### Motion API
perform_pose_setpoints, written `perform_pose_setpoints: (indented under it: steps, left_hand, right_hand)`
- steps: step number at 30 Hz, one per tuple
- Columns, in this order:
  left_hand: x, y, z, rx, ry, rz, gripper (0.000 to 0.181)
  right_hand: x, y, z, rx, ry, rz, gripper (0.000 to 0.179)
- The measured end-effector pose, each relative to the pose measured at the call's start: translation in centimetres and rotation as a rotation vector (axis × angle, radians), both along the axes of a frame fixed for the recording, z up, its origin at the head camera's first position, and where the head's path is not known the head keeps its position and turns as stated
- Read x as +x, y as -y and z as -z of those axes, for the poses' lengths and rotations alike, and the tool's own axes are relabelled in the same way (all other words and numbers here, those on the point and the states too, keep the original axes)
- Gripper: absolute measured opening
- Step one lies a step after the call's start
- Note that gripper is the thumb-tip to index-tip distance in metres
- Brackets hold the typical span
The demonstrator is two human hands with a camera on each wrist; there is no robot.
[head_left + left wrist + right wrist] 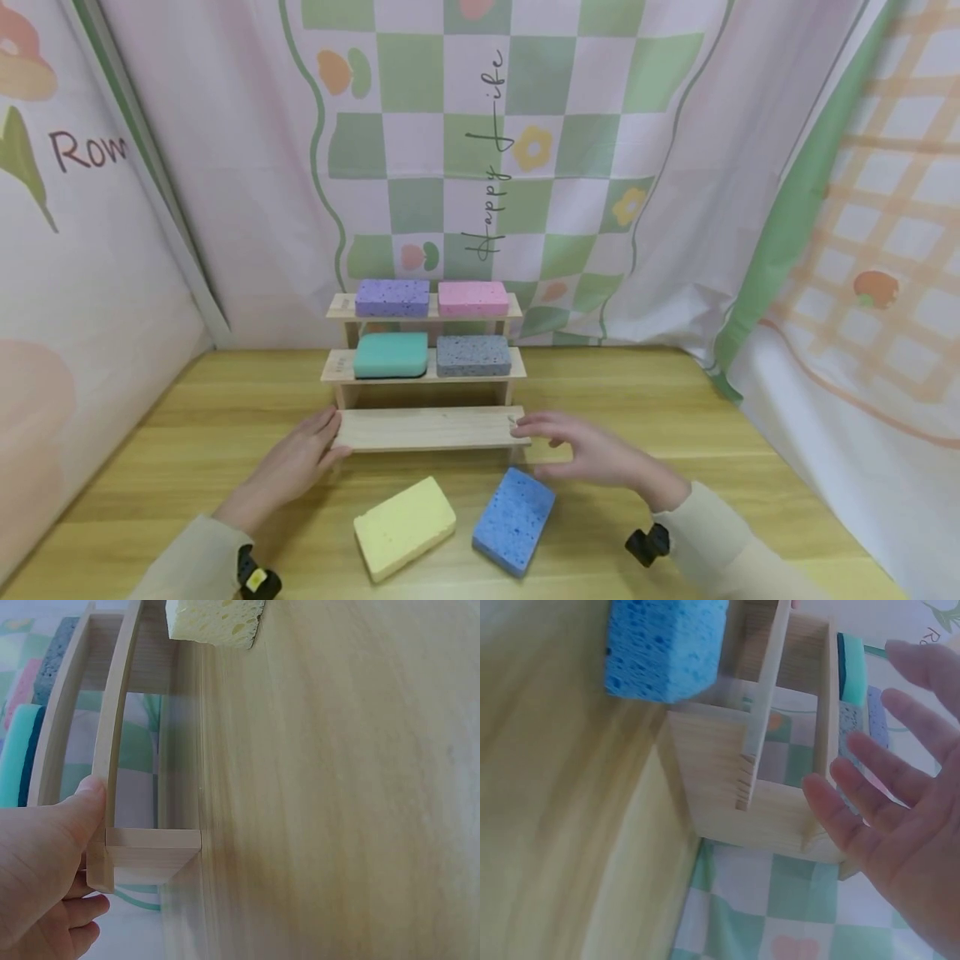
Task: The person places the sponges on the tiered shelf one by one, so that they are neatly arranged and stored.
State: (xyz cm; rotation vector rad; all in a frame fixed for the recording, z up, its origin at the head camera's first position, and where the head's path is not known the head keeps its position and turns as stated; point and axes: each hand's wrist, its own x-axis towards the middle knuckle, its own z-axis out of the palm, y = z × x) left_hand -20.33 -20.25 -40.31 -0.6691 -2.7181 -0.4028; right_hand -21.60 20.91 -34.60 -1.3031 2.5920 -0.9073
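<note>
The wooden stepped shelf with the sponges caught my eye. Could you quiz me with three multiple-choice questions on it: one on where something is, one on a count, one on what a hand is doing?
1. Where does the yellow sponge lie?
A. on the table in front of the shelf
B. on the top step
C. in the right hand

2. How many sponges sit on the wooden shelf?
A. two
B. four
C. six

3. What is the left hand doing?
A. gripping the blue sponge
B. touching the left end of the lowest step
C. resting flat on the table, away from the shelf

Answers:
1 A, it lies on the table beside the blue sponge.
2 B, two on the top step, two on the middle.
3 B, its fingers meet the board's end.
</note>
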Motion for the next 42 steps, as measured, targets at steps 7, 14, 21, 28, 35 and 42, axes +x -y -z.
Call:
perform_pose_setpoints:
  steps: [7, 14, 21, 28, 35, 42]
  left_hand:
    - [-0.1, 0.0, 0.1, -0.005, 0.004, -0.006, 0.056]
    - [0.0, 0.0, 0.0, 0.004, 0.015, -0.005, 0.056]
    - [0.0, 0.0, 0.0, 0.003, 0.014, -0.007, 0.056]
    - [-0.1, 0.1, 0.1, 0.000, 0.016, -0.005, 0.057]
    - [-0.2, 0.2, 0.3, 0.002, 0.006, 0.001, 0.057]
    - [-0.2, 0.2, 0.2, 0.004, 0.011, -0.003, 0.057]
  right_hand:
    - [0.5, -0.1, 1.0, 0.017, 0.015, -0.079, 0.048]
    - [0.9, -0.2, 1.9, 0.069, 0.072, -0.143, 0.051]
    - [1.2, 0.1, 2.6, 0.150, 0.080, -0.165, 0.052]
    - [1.2, 0.4, 3.1, 0.197, 0.073, -0.165, 0.055]
    - [1.0, 0.4, 3.7, 0.235, 0.110, -0.157, 0.057]
    - [1.0, 0.5, 3.7, 0.279, 0.090, -0.164, 0.060]
